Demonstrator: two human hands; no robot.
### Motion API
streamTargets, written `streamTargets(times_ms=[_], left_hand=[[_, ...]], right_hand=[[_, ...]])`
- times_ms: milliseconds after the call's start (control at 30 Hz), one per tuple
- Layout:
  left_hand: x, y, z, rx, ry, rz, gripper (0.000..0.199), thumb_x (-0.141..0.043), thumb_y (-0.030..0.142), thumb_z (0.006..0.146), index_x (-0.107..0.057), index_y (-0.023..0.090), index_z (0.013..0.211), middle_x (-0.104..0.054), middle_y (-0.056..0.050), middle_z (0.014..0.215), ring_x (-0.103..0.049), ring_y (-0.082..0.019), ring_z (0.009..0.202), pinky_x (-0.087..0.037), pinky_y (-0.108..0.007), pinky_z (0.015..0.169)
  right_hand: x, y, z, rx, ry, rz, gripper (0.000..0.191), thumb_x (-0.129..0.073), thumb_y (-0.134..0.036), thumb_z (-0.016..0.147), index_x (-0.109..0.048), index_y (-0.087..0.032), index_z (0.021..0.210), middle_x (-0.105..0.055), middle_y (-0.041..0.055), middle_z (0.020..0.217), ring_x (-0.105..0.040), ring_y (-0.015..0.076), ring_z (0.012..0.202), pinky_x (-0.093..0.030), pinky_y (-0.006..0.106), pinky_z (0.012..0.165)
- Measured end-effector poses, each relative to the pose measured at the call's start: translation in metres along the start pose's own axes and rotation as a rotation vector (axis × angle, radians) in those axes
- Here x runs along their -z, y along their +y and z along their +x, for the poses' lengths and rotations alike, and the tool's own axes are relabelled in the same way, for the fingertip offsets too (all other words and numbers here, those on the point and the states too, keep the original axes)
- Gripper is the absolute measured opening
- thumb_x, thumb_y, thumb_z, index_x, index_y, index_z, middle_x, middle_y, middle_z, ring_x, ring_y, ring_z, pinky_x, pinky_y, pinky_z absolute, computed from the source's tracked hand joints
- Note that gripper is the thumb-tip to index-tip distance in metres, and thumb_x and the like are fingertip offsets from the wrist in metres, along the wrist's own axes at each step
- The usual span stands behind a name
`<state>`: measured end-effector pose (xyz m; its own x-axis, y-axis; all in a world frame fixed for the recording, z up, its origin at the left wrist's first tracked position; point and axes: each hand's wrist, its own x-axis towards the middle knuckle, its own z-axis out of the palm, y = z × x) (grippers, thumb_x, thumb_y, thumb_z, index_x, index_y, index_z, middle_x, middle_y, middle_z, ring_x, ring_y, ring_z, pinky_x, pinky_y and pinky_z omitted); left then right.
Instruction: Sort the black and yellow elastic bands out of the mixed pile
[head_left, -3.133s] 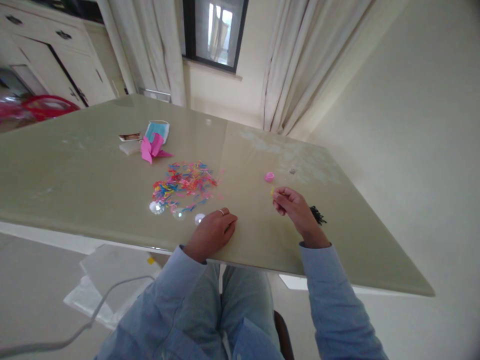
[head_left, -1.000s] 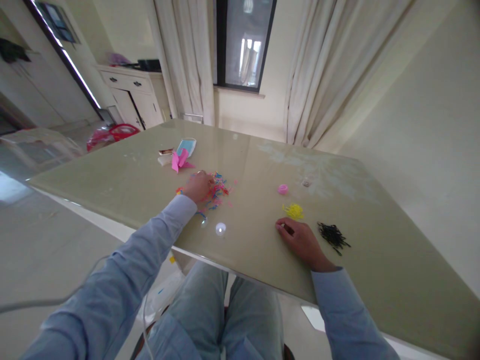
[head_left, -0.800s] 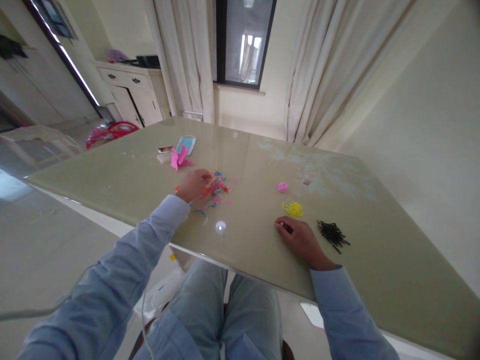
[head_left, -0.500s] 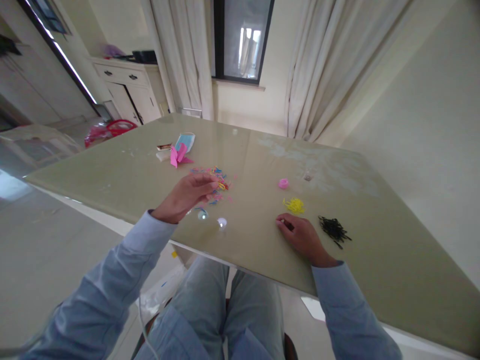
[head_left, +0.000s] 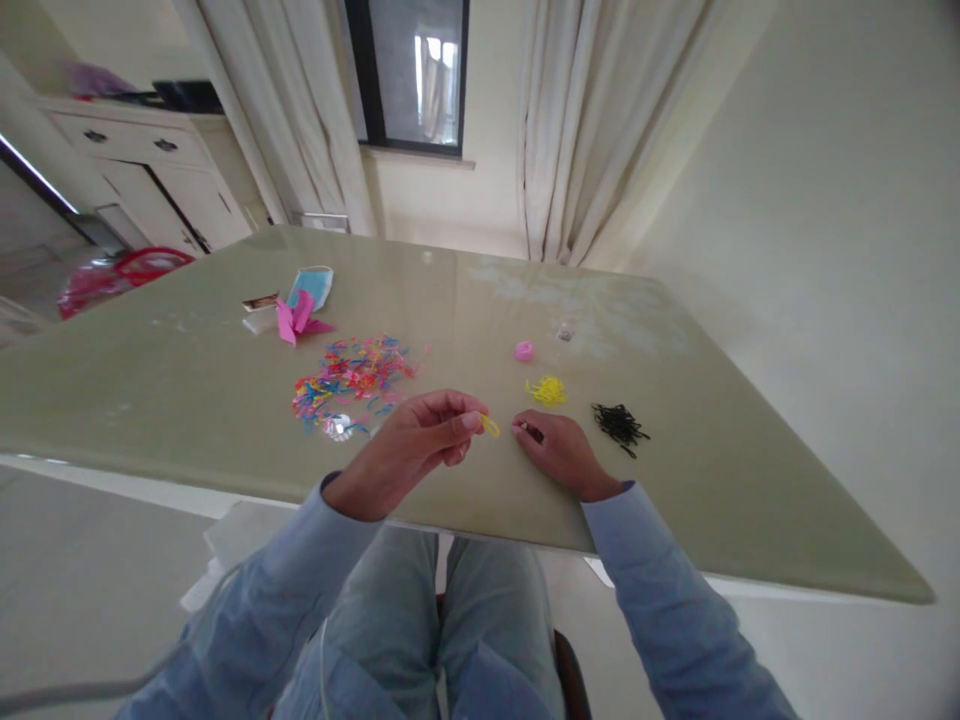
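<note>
Between the thumb and fingers of my left hand [head_left: 424, 440] is a yellow band [head_left: 490, 426], held just above the table. My right hand [head_left: 559, 450] rests on the tabletop to its right, fingers curled together; what they hold, if anything, is too small to make out. Just beyond the right hand lies a small pile of yellow bands [head_left: 547, 390], with a black pile [head_left: 619, 425] to its right. A large spread of mixed coloured bands [head_left: 360, 370] lies left of my left hand. A pink ring-shaped item [head_left: 524, 351] sits behind the yellow pile.
On the back left of the table [head_left: 465, 310] are a blue mask [head_left: 311, 288], a pink folded piece [head_left: 298, 318] and a small packet [head_left: 260, 302]. A clear round object [head_left: 338, 427] lies by the mixed pile. Curtains and a cabinet [head_left: 161, 165] stand beyond.
My left hand has moved right, away from the mixed pile, with a yellow band in its fingers, and is now close to my right hand. The view has turned to the right.
</note>
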<state>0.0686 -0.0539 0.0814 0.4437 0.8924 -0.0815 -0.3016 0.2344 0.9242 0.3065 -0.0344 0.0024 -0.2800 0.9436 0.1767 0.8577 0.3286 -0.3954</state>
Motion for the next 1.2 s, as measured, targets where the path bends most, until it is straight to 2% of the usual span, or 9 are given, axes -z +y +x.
streamTargets(times_ms=[133, 233, 333, 433, 600, 800, 933, 1033, 1200], left_hand=[[-0.020, -0.023, 0.030, -0.024, -0.070, 0.009, 0.032, -0.080, 0.040, 0.071, -0.068, 0.015, 0.088, -0.059, 0.002, 0.064, -0.044, -0.005, 0.051, -0.035, -0.020, 0.050], [-0.034, -0.035, 0.064, -0.084, -0.070, 0.127, 0.026, -0.072, 0.038, 0.079, -0.067, 0.015, 0.088, -0.055, 0.004, 0.059, -0.045, -0.006, 0.051, -0.036, -0.021, 0.050], [-0.045, -0.047, 0.102, -0.209, 0.017, 0.430, 0.014, -0.064, 0.027, 0.083, -0.068, 0.014, 0.085, -0.063, 0.001, 0.069, -0.051, -0.009, 0.056, -0.041, -0.022, 0.054], [-0.049, -0.061, 0.135, -0.334, 0.060, 0.807, 0.010, -0.061, 0.018, 0.083, -0.071, 0.015, 0.083, -0.072, -0.004, 0.084, -0.060, -0.013, 0.070, -0.049, -0.027, 0.069], [-0.042, -0.079, 0.162, -0.394, 0.034, 1.127, 0.017, -0.059, 0.015, 0.085, -0.076, 0.014, 0.088, -0.075, -0.010, 0.093, -0.066, -0.020, 0.086, -0.051, -0.033, 0.084], [-0.036, -0.079, 0.169, -0.397, -0.046, 1.152, 0.021, -0.058, 0.018, 0.088, -0.077, 0.015, 0.097, -0.076, -0.007, 0.098, -0.067, -0.018, 0.084, -0.051, -0.031, 0.086], [-0.030, -0.070, 0.162, -0.424, 0.013, 1.131, 0.021, -0.057, 0.018, 0.088, -0.077, 0.017, 0.096, -0.076, -0.006, 0.099, -0.067, -0.017, 0.086, -0.051, -0.030, 0.085], [-0.022, -0.062, 0.142, -0.413, 0.051, 1.087, 0.020, -0.058, 0.021, 0.087, -0.076, 0.017, 0.097, -0.076, -0.006, 0.098, -0.067, -0.017, 0.085, -0.052, -0.028, 0.081], [0.007, -0.058, 0.086, -0.432, 0.021, 1.093, 0.017, -0.059, 0.020, 0.088, -0.075, 0.018, 0.093, -0.076, -0.005, 0.090, -0.067, -0.016, 0.082, -0.050, -0.027, 0.077]], right_hand=[[-0.002, -0.007, -0.004, 0.039, -0.011, -0.019, 0.017, -0.054, -0.025, 0.091, -0.070, -0.021, 0.091, -0.073, 0.0035, 0.080, -0.062, 0.0165, 0.070, -0.034, 0.025, 0.062], [-0.003, -0.010, -0.008, 0.073, -0.034, -0.012, 0.015, -0.056, -0.023, 0.090, -0.071, -0.020, 0.091, -0.074, 0.0048, 0.082, -0.063, 0.0171, 0.071, -0.037, 0.026, 0.065], [-0.005, -0.009, -0.009, 0.087, -0.052, 0.011, 0.017, -0.056, -0.023, 0.090, -0.072, -0.019, 0.095, -0.074, 0.0063, 0.083, -0.065, 0.0184, 0.073, -0.039, 0.027, 0.067], [-0.006, -0.007, -0.008, 0.084, -0.062, 0.045, 0.016, -0.057, -0.022, 0.090, -0.072, -0.019, 0.094, -0.076, 0.0069, 0.087, -0.067, 0.0193, 0.075, -0.041, 0.027, 0.067], [-0.005, -0.006, -0.007, 0.081, -0.056, 0.076, 0.014, -0.058, -0.019, 0.090, -0.071, -0.019, 0.089, -0.075, 0.0050, 0.086, -0.065, 0.0173, 0.074, -0.040, 0.026, 0.066], [-0.005, -0.005, -0.006, 0.094, -0.074, 0.085, 0.012, -0.059, -0.020, 0.090, -0.071, -0.019, 0.089, -0.074, 0.0038, 0.084, -0.064, 0.0162, 0.073, -0.039, 0.026, 0.066], [-0.006, -0.002, -0.006, 0.096, -0.076, 0.126, 0.013, -0.058, -0.019, 0.091, -0.071, -0.019, 0.094, -0.075, 0.0039, 0.087, -0.064, 0.0157, 0.074, -0.039, 0.025, 0.067], [-0.005, -0.001, -0.007, 0.090, -0.059, 0.156, 0.014, -0.058, -0.020, 0.091, -0.071, -0.019, 0.097, -0.075, 0.0048, 0.090, -0.065, 0.0163, 0.077, -0.040, 0.025, 0.069], [0.000, -0.002, -0.008, 0.077, -0.059, 0.194, 0.014, -0.057, -0.022, 0.091, -0.071, -0.019, 0.095, -0.073, 0.0033, 0.081, -0.061, 0.0148, 0.068, -0.040, 0.025, 0.065]])
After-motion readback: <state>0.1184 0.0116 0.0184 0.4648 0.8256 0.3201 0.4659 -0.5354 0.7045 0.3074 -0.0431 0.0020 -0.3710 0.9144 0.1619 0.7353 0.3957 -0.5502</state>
